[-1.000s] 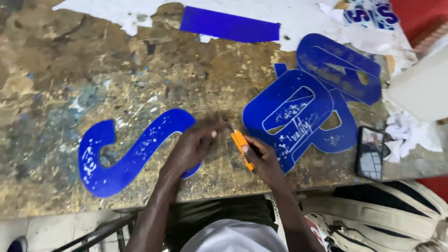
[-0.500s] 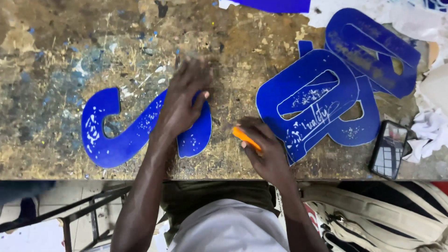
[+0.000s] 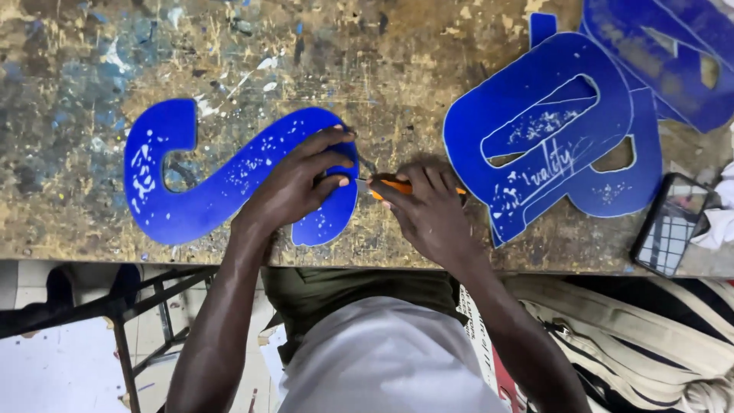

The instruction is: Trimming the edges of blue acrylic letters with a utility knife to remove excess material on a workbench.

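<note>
My left hand (image 3: 298, 183) lies flat on the blue S-shaped plastic cut-out letter (image 3: 206, 183), fingers (image 3: 325, 141) spread apart and pressing down on its right-hand curve. The letter rests flat on the scarred, paint-spattered wooden bench (image 3: 344, 69), near the front edge, its surface flecked with white specks.

My right hand (image 3: 428, 206) is closed around an orange-handled craft knife (image 3: 397, 186), fingers clamped together over the handle. The knife tip points left toward the edge of the S-shaped letter, just beside my left thumb (whether the blade touches the plastic I cannot tell; the tip is too small to make out).

To the right, well apart from the S, a stack of large blue plastic cut-out letters (image 3: 550, 130) lies overlapping on the bench, with pale scratch marks on the topmost piece. A dark phone in a case (image 3: 671, 223) lies at the front right edge of the bench, just beside that stack. Crumpled white paper (image 3: 719, 222) sits at the far right margin, touching the phone.
</note>
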